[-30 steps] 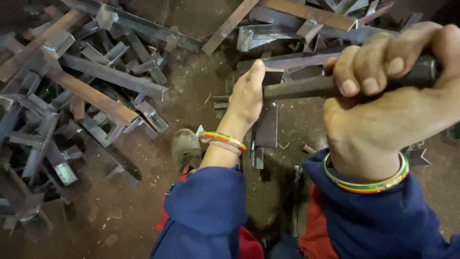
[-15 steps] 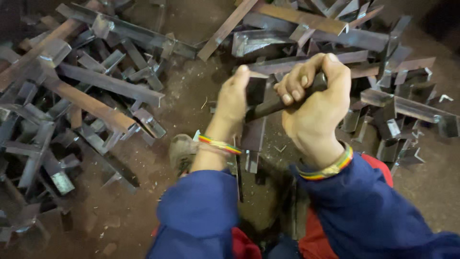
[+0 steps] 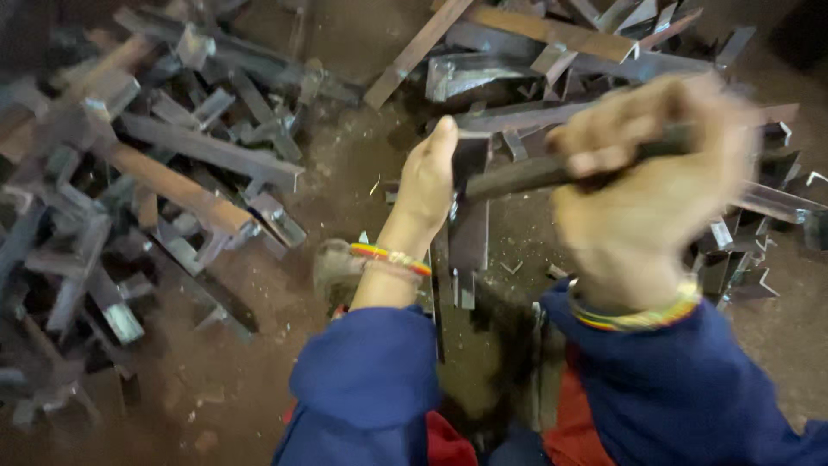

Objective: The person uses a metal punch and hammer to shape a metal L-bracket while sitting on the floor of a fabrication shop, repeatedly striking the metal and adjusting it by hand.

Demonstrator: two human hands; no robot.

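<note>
Head view: two hands at a steel piece over a dirt floor, scrap all round.

L hand [image 3: 429, 185] steadies the upright flat grey steel bracket [image 3: 470, 216] from the side, fingers wrapped on its top edge, prob. to keep it standing. R hand [image 3: 642, 185] is clenched round a dark round metal bar [image 3: 517, 175], blurred, tip by the bracket top. Vs 0.5 s ago: R hand is higher and further right; L hand hasn't shifted. Grey angle-iron offcuts [image 3: 155, 181] are heaped left and behind.

Left hand [image 3: 429, 183] extended forward, fingers pressed down; right hand [image 3: 642, 198] raised, fist clenched, motion-blurred.
</note>
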